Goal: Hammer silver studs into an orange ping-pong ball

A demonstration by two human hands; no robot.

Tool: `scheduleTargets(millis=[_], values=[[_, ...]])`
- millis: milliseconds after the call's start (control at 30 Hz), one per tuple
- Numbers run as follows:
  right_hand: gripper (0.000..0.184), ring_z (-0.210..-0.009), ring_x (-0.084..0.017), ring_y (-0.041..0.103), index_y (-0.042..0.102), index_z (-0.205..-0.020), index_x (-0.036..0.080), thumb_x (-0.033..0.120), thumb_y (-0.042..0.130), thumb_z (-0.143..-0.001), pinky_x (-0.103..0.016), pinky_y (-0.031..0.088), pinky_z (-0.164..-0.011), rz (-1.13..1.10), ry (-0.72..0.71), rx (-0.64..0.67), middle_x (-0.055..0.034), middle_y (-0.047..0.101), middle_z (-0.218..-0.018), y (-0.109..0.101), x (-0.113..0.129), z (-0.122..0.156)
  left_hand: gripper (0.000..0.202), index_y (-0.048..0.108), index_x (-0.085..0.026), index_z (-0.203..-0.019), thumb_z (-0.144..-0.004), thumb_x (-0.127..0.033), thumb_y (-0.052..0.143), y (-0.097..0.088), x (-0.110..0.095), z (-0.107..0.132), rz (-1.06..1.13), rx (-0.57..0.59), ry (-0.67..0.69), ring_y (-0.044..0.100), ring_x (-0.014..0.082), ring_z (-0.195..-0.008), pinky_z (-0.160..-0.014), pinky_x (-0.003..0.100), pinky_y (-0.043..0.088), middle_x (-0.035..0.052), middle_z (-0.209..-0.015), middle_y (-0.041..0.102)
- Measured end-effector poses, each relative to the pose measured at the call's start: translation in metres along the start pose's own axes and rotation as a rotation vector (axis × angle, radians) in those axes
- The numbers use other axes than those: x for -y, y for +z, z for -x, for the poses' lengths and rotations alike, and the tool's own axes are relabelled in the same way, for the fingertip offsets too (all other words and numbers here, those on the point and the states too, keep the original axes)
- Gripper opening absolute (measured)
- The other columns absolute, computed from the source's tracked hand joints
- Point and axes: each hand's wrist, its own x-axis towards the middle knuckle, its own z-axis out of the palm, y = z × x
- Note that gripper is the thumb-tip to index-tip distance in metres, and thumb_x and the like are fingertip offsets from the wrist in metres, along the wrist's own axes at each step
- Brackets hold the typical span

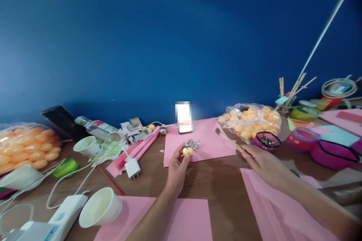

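My left hand (pixel 177 165) is closed around a small orange ball (pixel 187 151), held up just over the front edge of a pink paper sheet (pixel 209 139). A little heap of small silver metal pieces (pixel 192 144) lies on that sheet right behind the ball. My right hand (pixel 261 160) reaches forward toward a thin wooden stick (pixel 229 140), fingers curled at its near end. The stick lies beside a plastic bag of orange balls (pixel 250 119) and a magenta cup of small metal bits (pixel 266 141).
A phone (pixel 184 117) leans on the blue wall. Left: another bag of orange balls (pixel 26 145), paper cups (pixel 100 207), a white charger (pixel 132 167), cables, a bottle (pixel 96 126), folded pink paper (pixel 138 150). Right: tape rolls, coloured bowls (pixel 333 154), sticks in a jar (pixel 285 98).
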Motion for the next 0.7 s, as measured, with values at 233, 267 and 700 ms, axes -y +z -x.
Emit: scheduleTargets(millis=[233,267,700], values=[[0.026,-0.056,-0.009,0.048,0.052,-0.090,0.014,0.036,0.042,-0.082,-0.022,0.041,-0.053,-0.743,0.145,0.280,0.0005,0.048,-0.067,0.005,0.042,0.007,0.051,0.046,-0.022,-0.119,-0.071,-0.031,0.059,0.000,0.003,-0.002,-0.077,-0.007,0.011,0.058,0.0125,-0.078,-0.073,0.026,0.047,0.0057,-0.099,0.061],[0.026,-0.055,-0.008,0.048,0.052,-0.094,0.014,0.035,0.045,-0.080,-0.021,0.041,-0.053,-0.790,0.142,0.313,0.0009,0.048,-0.067,0.006,0.046,0.008,0.052,0.045,-0.022,-0.120,-0.071,-0.031,0.060,0.000,0.003,-0.002,-0.075,-0.012,0.010,0.058,0.0126,-0.078,-0.072,0.026,0.047,0.0060,-0.100,0.060],[0.041,-0.103,-0.026,0.052,0.045,-0.122,0.029,0.034,0.034,-0.084,-0.040,0.042,-0.085,-0.378,-0.245,0.207,-0.0065,0.062,-0.101,0.005,0.078,0.037,0.042,0.057,-0.018,-0.105,-0.065,-0.028,0.065,0.003,0.000,-0.002,-0.039,-0.004,0.005,0.059,0.0140,-0.077,-0.070,0.024,0.045,0.0056,-0.096,0.064]])
